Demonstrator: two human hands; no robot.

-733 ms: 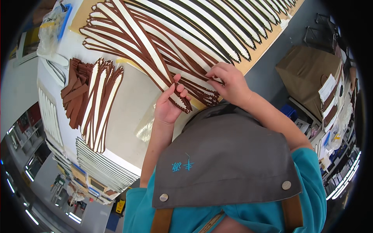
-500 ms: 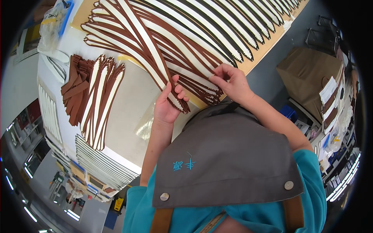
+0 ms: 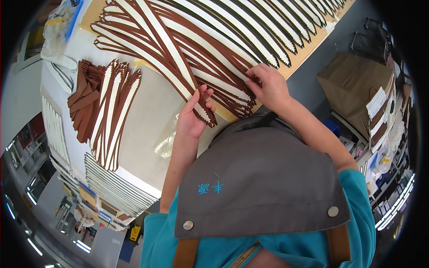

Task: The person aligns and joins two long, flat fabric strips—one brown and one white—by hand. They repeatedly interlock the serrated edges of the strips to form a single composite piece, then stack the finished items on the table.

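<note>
Long white strips with brown, notched edges lie in a fanned pile (image 3: 210,58) on the table. My left hand (image 3: 193,117), palm up, is closed around the near ends of a few brown-edged strips (image 3: 178,67) that cross over the pile. To its right, my right hand (image 3: 271,89) has thumb and fingers pinched together at the right ends of the piled strips. The fingers partly cover what they grip, apparently the end of one brown-edged strip. Just beyond, white strips with black edges (image 3: 250,33) lie in a spread row.
At the left sit a bundle of brown-edged strips (image 3: 117,116) and a heap of plain brown strips (image 3: 85,100). A row of pale strips (image 3: 118,187) lines the near left table edge. Clear plastic (image 3: 166,142) lies beside my left forearm. A large brown box (image 3: 353,91) stands right.
My right hand has shifted slightly up and away along the strip ends, its fingers still pinched. My left hand keeps its hold almost in place.
</note>
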